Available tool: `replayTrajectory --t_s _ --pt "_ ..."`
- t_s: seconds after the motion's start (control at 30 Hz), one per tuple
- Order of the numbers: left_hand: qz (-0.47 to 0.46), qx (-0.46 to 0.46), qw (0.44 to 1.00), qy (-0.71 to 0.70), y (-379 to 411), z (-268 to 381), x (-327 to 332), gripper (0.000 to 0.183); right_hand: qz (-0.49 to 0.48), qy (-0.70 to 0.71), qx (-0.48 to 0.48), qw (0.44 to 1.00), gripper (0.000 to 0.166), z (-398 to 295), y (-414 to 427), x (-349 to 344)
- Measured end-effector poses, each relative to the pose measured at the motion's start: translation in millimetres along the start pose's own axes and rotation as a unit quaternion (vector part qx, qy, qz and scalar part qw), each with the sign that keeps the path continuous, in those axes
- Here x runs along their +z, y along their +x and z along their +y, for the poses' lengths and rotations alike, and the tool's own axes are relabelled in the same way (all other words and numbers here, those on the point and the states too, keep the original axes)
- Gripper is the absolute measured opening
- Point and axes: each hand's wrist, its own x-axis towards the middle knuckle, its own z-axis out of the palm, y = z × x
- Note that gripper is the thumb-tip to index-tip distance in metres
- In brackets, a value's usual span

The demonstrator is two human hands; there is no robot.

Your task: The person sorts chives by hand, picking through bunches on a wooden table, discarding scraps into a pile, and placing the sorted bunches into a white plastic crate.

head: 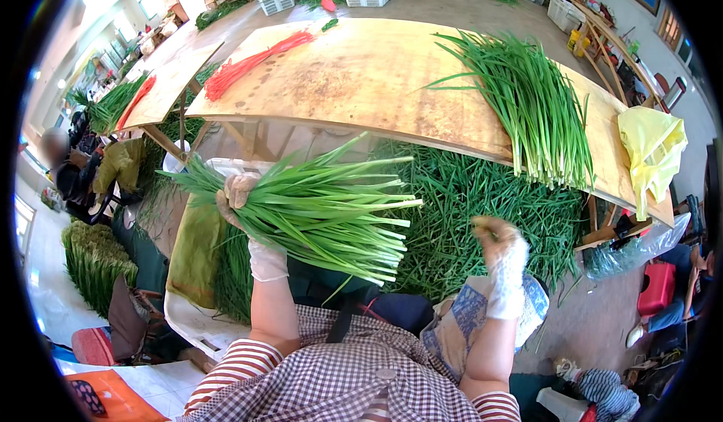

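My left hand (240, 199), in a soiled white glove, grips a bunch of garlic chives (316, 213) around its leafy part. Their pale cut ends fan out to the right. My right hand (500, 247), gloved too, hovers with curled, blurred fingers above a large heap of loose green chives (446, 213). Whether a small piece sits between those fingers is unclear. On the wooden table (361, 83) ahead lies another pile of chives (531, 105), its pale ends hanging over the near edge.
Red ties (254, 63) lie on the table's left, and a yellow plastic bag (649, 150) drapes its right end. At my left are a white crate (195, 331) and stacked greens (99, 264). A person (79, 162) sits at far left; a red stool (658, 287) stands right.
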Motion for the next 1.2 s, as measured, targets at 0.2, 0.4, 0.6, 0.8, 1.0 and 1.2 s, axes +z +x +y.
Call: replayTrajectory --t_s 0.2,0.4,0.6,0.8,1.0,1.2 --pt "-0.006 0.006 1.000 0.029 -1.5 -13.2 6.6 0.023 -0.240 0.115 -0.082 0.960 0.030 -43.1 -31.1 56.4" --pt "0.007 -0.005 1.000 -0.009 -6.8 -13.2 0.8 0.024 -0.303 0.070 -0.055 0.949 0.029 -63.8 -31.8 60.0" --pt "0.003 0.032 0.999 0.009 -2.7 9.0 3.5 0.024 -0.164 0.106 -0.123 0.973 0.010 -11.5 -17.3 36.2" --pt "-0.044 0.037 0.998 0.038 -0.3 9.7 15.8 0.023 -0.156 -0.001 0.034 0.987 0.015 -31.1 -6.1 -1.9" --pt "-0.028 0.030 0.999 0.035 0.7 6.1 15.8 0.023 -0.100 0.085 -0.214 0.968 0.028 -60.9 -34.7 41.9" --pt "0.013 0.039 0.998 0.048 -3.8 3.5 17.0 0.026 0.059 -0.070 -0.407 0.909 0.030 -62.0 -34.8 45.8"
